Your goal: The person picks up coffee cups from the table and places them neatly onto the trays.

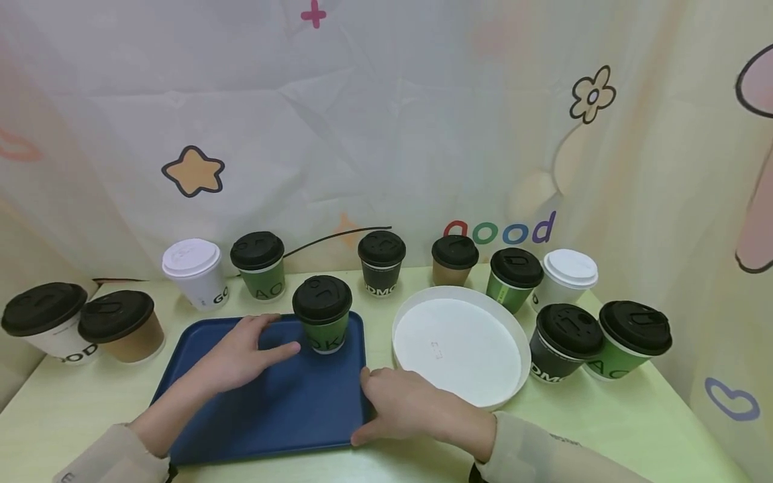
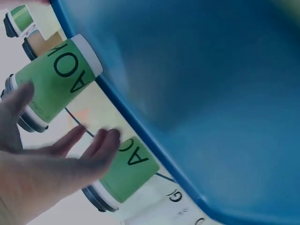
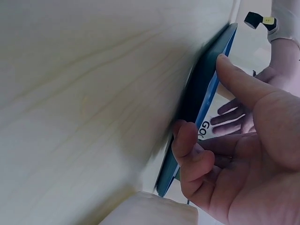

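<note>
A blue tray lies on the table with a green paper cup with a black lid standing upright near its far right corner. My left hand is over the tray's far side, thumb and fingers spread, apart from that cup. The left wrist view shows the same cup beyond the thumb, nothing between the fingers. At the tray's right edge, my right hand grips the rim. In the right wrist view its thumb lies on the tray's edge and its fingers curl against the outer side.
Right of the tray is a round white shallow dish. Several lidded cups stand around, including a white cup, a green cup and a black cup behind the tray. A brown cup stands at left; a dark cup at right.
</note>
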Action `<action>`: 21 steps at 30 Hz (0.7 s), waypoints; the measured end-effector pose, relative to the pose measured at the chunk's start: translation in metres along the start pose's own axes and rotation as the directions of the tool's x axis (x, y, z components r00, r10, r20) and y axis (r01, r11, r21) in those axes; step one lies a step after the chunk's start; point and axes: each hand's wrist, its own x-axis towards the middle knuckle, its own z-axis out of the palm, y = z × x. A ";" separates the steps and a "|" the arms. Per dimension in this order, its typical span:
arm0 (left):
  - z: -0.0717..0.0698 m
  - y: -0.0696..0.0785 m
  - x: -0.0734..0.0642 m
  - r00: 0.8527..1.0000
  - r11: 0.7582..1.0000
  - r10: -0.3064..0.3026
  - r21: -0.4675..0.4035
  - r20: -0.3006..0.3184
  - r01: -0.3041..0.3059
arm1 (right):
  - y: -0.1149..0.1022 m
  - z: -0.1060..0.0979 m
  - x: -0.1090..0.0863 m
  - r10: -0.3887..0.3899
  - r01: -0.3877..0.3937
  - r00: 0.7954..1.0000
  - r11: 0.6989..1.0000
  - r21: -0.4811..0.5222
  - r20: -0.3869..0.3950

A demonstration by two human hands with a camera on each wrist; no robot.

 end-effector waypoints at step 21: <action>-0.007 -0.040 -0.022 0.805 0.843 -0.429 -0.502 -0.409 0.194 | 0.000 0.001 0.001 0.017 -0.016 1.000 1.000 -0.009 0.004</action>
